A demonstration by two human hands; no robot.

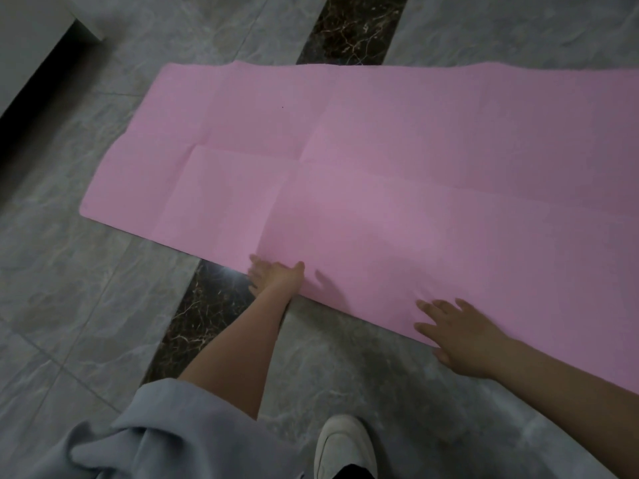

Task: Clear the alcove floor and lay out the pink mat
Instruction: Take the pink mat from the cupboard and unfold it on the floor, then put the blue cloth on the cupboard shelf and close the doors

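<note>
The pink mat [363,160] lies unfolded across the grey marble floor, with fold creases crossing it, and runs out of view at the right. My left hand [276,274] rests at the mat's near edge, thumb on top of the pink surface and fingers along the edge over the dark floor strip. My right hand [456,333] lies flat with fingers spread, fingertips on the mat's near edge and palm over the floor.
A dark veined marble strip [349,25] crosses the grey tiles under the mat. A white wall or cabinet base [38,32] with a dark gap below stands at the upper left. My white shoe [345,447] and grey clothing [138,437] are at the bottom.
</note>
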